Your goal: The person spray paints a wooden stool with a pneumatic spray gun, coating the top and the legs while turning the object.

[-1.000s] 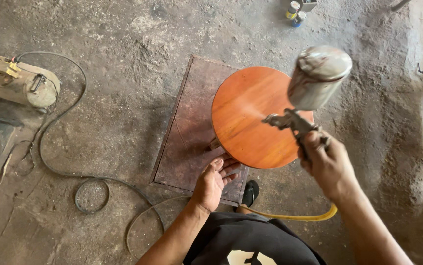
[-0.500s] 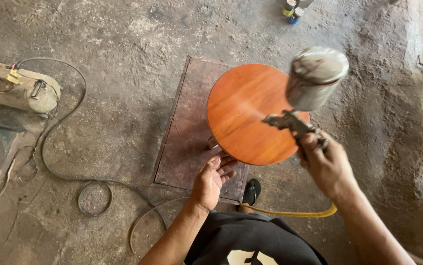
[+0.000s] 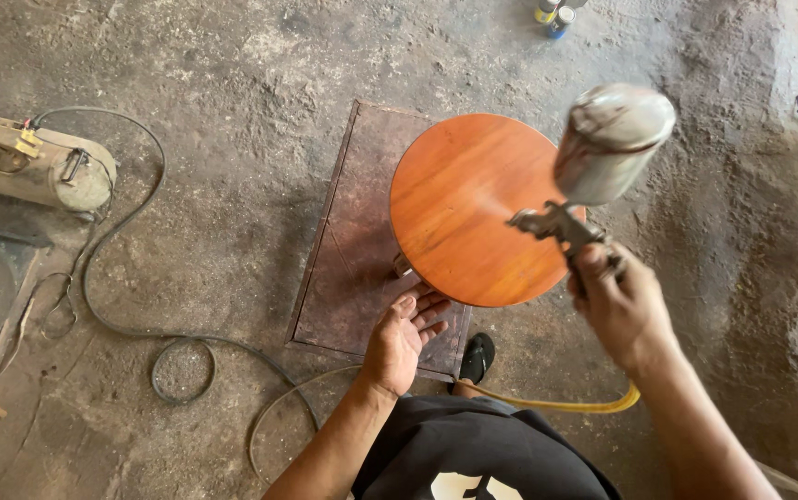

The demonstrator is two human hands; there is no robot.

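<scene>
Round top point(image 3: 473, 208), orange-brown and glossy, stands over a dark board point(image 3: 352, 268) on the concrete floor point(image 3: 232, 93). The spray gun point(image 3: 593, 167), its metal cup uppermost, hangs above the top's right edge, gripped by the right hand point(image 3: 623, 310) with fingers closed round its handle. The left hand point(image 3: 403, 338) is open, fingers spread, at the top's near edge, holding nothing. A yellow hose point(image 3: 556, 403) trails below; a black cable point(image 3: 121, 278) loops left.

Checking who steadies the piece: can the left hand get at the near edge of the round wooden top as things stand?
Probably yes: the left hand is open, fingertips at the rim of the round wooden top, nothing between them.
</scene>
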